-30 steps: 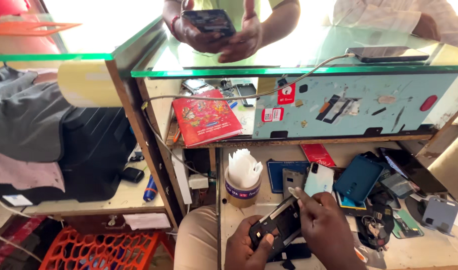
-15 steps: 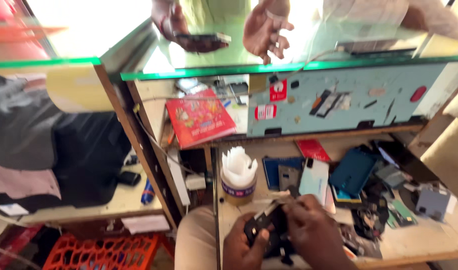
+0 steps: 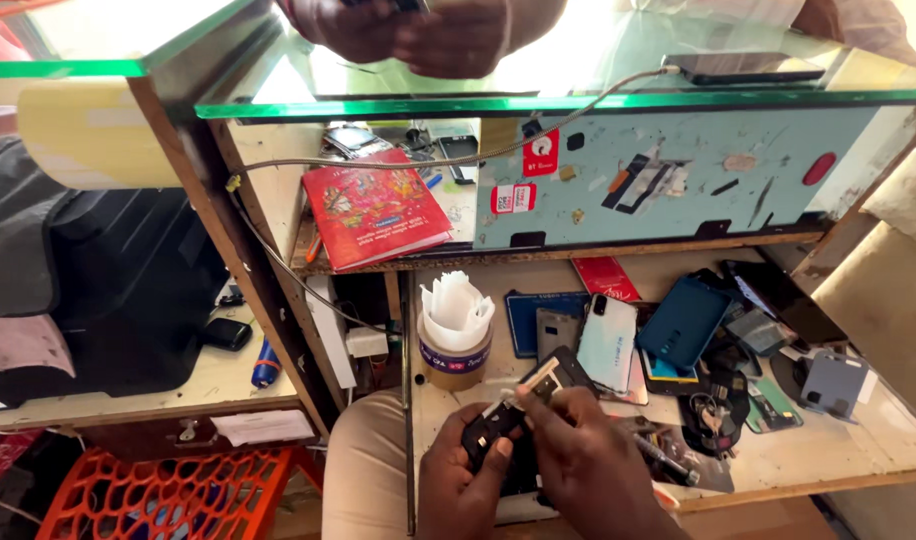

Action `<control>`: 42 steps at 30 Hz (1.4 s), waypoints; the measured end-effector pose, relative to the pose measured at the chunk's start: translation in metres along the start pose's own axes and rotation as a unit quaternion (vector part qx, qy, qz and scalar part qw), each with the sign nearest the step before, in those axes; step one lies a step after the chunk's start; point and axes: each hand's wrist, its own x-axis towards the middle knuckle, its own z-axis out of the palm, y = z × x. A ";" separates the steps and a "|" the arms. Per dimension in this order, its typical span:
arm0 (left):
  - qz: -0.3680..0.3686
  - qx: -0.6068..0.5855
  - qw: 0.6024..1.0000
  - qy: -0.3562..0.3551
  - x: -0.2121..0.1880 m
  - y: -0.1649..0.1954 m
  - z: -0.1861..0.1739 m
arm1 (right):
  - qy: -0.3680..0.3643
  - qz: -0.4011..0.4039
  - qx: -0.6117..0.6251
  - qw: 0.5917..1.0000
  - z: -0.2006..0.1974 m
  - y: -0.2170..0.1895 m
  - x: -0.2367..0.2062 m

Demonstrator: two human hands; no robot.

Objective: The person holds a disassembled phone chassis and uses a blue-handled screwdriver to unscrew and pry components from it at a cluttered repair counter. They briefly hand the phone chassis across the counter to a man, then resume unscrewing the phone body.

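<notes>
Fingers of both hands, left hand (image 3: 468, 478) and right hand (image 3: 588, 465), grip the opened black phone (image 3: 508, 420) between them.

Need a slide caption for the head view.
Both hands, left and right, hold an opened phone over a cluttered workbench.

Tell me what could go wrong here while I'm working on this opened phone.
1. The opened black phone, held by the left hand and right hand near the bench edge, could slip off.
2. The round tub of white paper slips stands close by; an elbow might tip it.
3. The loose white phone beside it could get knocked.
</notes>
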 end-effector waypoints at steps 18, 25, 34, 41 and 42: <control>0.009 0.031 0.999 0.011 0.004 0.001 0.009 | -0.005 -0.042 -0.002 0.999 0.004 -0.001 -0.005; 0.005 0.042 0.999 0.015 0.002 0.004 0.013 | 0.004 0.150 -0.009 0.989 0.000 0.019 0.011; -0.029 0.043 0.998 0.045 0.017 0.000 0.032 | 0.075 0.100 -0.056 0.991 -0.021 0.087 0.030; -0.028 0.002 0.998 0.060 0.023 -0.006 0.025 | 0.068 -0.039 -0.076 0.994 -0.010 0.129 0.016; -0.022 -0.015 0.998 0.059 0.024 -0.005 0.026 | 0.082 -0.055 -0.097 0.990 -0.008 0.129 0.015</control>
